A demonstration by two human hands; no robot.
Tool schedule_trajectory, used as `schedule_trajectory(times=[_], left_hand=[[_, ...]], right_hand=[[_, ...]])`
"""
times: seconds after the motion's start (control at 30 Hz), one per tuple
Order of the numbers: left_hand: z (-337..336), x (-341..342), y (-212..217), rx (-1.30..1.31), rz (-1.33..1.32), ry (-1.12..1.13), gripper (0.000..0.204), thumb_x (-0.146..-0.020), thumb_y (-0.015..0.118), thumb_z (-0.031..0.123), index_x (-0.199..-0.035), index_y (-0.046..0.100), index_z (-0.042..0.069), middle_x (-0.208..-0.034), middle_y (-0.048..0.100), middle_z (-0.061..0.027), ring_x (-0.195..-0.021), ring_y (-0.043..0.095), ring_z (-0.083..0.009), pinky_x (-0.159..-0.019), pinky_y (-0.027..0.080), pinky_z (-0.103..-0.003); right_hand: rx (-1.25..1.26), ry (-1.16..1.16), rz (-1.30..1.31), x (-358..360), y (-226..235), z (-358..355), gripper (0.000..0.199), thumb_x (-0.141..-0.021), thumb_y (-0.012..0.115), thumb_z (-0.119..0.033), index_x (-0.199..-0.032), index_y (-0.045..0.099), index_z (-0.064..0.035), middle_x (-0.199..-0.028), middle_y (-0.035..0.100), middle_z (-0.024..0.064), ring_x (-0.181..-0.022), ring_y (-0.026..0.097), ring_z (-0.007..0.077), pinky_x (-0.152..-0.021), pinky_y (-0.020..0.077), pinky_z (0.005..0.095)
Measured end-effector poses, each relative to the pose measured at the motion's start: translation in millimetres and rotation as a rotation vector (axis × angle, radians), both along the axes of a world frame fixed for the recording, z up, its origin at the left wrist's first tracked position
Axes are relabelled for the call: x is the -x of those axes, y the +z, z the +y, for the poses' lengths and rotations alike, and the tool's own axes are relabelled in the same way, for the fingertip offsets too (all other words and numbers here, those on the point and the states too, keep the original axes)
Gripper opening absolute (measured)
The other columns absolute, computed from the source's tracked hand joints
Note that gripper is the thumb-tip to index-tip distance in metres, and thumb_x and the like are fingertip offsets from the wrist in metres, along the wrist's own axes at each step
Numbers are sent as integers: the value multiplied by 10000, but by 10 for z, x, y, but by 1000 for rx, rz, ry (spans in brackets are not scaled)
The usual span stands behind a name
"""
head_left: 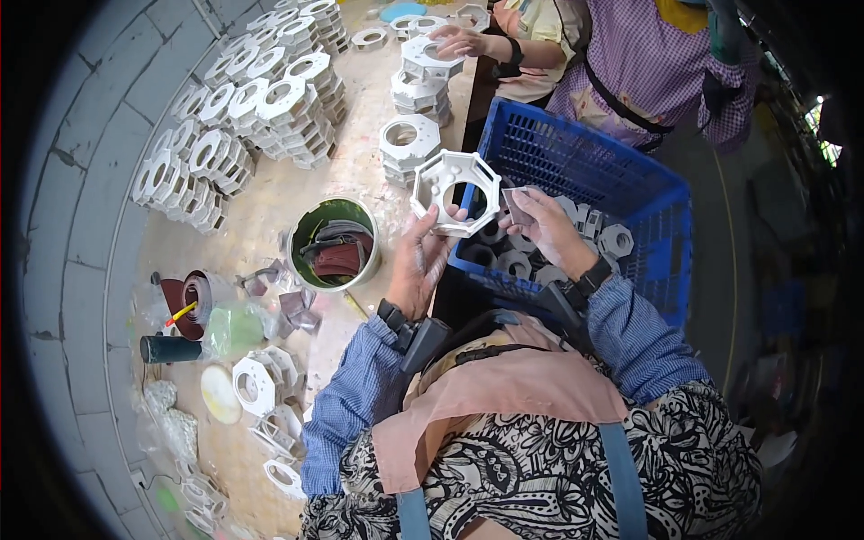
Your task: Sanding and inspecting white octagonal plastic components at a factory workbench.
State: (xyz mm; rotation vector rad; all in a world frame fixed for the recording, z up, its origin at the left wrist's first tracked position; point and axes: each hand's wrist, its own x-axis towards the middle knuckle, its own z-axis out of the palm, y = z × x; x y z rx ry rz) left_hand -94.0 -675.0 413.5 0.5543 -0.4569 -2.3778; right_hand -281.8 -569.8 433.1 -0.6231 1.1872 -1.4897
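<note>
My left hand (pixel 421 254) grips a white octagonal frame (pixel 427 187) by its lower left edge, thumb on the rim. The frame has a large round hole and small bumps on its face. Close to its right side, my right hand (pixel 551 227) pinches a small brownish-grey piece of sandpaper (pixel 517 207); whether the sheet touches the frame I cannot tell. Both hands are over the near left edge of a blue plastic crate (pixel 661 202), which holds several white octagonal parts (pixel 616 240). A green-lined tub (pixel 297 256) with folded sandpaper strips (pixel 339 258) stands left of my left hand.
Stacks of white octagonal parts (pixel 290 101) fill the table's far left, and another stack (pixel 409 144) stands ahead. A co-worker's hand (pixel 457 41) touches a far stack. Sandpaper rolls (pixel 196 292), a dark green cylinder (pixel 171 349) and more parts (pixel 255 385) lie left.
</note>
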Motion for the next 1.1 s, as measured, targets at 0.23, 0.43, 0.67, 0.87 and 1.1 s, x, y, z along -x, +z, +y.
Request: schedule_trajectory(times=[0.23, 0.43, 0.67, 0.87, 1.1], left_hand=[[55, 67, 92, 150, -61, -42, 571, -834, 581, 0, -1308, 265, -48, -1195, 460, -231, -1115, 522, -346, -988, 432, -439], [40, 141, 81, 209, -161, -88, 564, -828, 545, -33, -1312, 257, -57, -1207, 464, -236, -1116, 530, -335, -961, 455, -427], [158, 38, -65, 206, -205, -153, 485, -828, 527, -20, -1283, 365, 26, -1127, 522, -116, -1088, 544, -252, -860, 474, -333], [136, -24, -16, 233, -194, -190, 534, -790, 510, -78, -1287, 322, -21, -1105, 510, -192, -1041, 566, -340, -914, 467, -442], [103, -36, 14, 266, -225, -221, 506, -783, 495, -83, -1261, 335, -36, -1056, 529, -193, -1002, 588, -348, -897, 484, -458]], right_hand=[[-31, -15, -1, 42, -46, 8, 339, -941, 506, -302, -1124, 542, -19, -974, 613, 45, -836, 608, 128, -706, 471, 241], [97, -262, 685, 129, 97, -133, 236, -904, 552, -209, -917, 626, 15, -772, 629, 37, -685, 549, 81, -624, 448, 249], [360, 177, 1395, -255, 180, -662, 204, -823, 556, -246, -897, 638, -75, -835, 608, 109, -755, 603, 302, -685, 485, 376], [151, -27, 1473, 4, 277, -761, 247, -847, 534, -307, -807, 614, -77, -764, 613, 127, -728, 610, 329, -650, 477, 410], [-22, 51, 1768, 241, 166, -753, 195, -817, 521, -262, -792, 662, -130, -727, 647, 103, -679, 637, 304, -599, 490, 444]])
